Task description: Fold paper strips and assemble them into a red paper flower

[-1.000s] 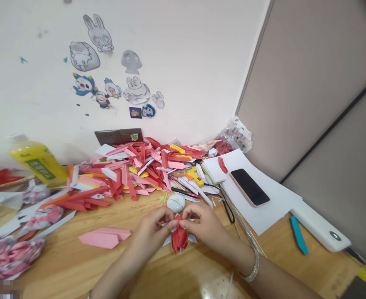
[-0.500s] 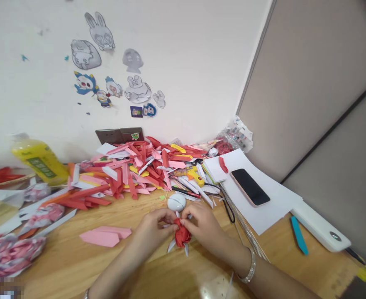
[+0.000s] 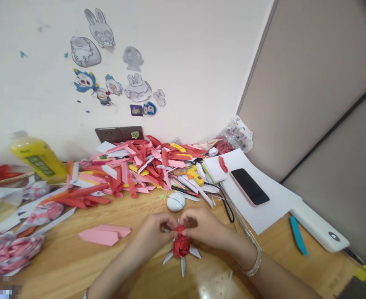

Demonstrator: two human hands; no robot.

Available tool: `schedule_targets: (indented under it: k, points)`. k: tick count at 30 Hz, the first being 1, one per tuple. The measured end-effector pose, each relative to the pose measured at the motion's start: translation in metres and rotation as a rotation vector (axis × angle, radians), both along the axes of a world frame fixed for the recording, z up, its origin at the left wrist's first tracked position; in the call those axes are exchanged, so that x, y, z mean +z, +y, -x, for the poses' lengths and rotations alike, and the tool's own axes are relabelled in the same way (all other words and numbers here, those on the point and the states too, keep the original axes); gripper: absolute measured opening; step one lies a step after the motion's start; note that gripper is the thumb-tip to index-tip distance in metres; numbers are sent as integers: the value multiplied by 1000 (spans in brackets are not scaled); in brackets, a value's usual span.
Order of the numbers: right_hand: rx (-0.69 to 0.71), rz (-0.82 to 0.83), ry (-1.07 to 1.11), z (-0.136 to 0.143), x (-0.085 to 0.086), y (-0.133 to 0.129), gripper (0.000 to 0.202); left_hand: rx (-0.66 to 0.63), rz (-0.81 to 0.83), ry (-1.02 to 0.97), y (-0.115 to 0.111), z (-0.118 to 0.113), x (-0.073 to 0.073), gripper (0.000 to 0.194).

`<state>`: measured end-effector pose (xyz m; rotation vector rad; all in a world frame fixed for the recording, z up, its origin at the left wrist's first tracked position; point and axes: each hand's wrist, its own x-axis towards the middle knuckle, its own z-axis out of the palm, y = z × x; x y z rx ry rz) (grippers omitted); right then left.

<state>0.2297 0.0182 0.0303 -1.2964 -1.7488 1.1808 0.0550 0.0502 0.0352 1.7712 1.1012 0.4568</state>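
Between my hands is a folded red paper flower (image 3: 181, 248) with pointed white paper tips sticking out around it. My left hand (image 3: 158, 228) pinches its upper red part from the left, finger and thumb closed. From the other side my right hand (image 3: 200, 226) grips the same part, with a bracelet on that wrist. The fingertips nearly meet and hide some of the folds. Just beyond them sits a white rounded case (image 3: 176, 202). Pink folded paper strips (image 3: 104, 235) lie on the table to the left.
A heap of folded paper strips (image 3: 139, 166) lines the wall, with a yellow glue gun (image 3: 195, 175) at its right. A phone (image 3: 250, 187) rests on white paper (image 3: 259, 224). A yellow bottle (image 3: 40, 160) stands left; a white device (image 3: 321, 230) and a teal strip (image 3: 298, 235) lie right.
The paper flower has tilted and come slightly nearer, so more of its white tips show below. Both hands have shifted slightly and still pinch its upper part.
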Motion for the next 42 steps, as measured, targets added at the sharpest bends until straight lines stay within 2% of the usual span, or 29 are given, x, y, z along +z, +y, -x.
schedule_targets:
  k: [8, 18, 22, 25, 27, 30, 32, 37, 42]
  points:
    - [-113, -119, -55, 14, -11, -3, 15, 32, -23, 38, 2, 1, -7, 10]
    - [-85, -81, 12, 15, -16, -3, 21, 76, -23, 50, 0, 1, -2, 9]
    - [-106, -141, 3, 16, -10, -5, 19, 28, 78, -7, 2, 5, 3, 13]
    - [-110, -212, -14, 15, -2, -6, 20, 30, 306, -218, 5, 10, 6, 29]
    - [-112, -263, -36, 15, 2, -6, 20, 62, 484, -371, 5, 13, 5, 34]
    - [-82, -338, -75, 16, 2, -6, 19, 59, 618, -404, 5, 15, 1, 33]
    - [-50, -378, -93, 17, 1, -6, 18, 66, 628, -399, 5, 15, -2, 32]
    - [17, -475, -71, 15, -2, -6, 15, 96, 511, -435, 5, 13, -2, 35]
    - [109, -576, -56, 10, -1, -6, 20, 97, 532, -439, 5, 13, 1, 38]
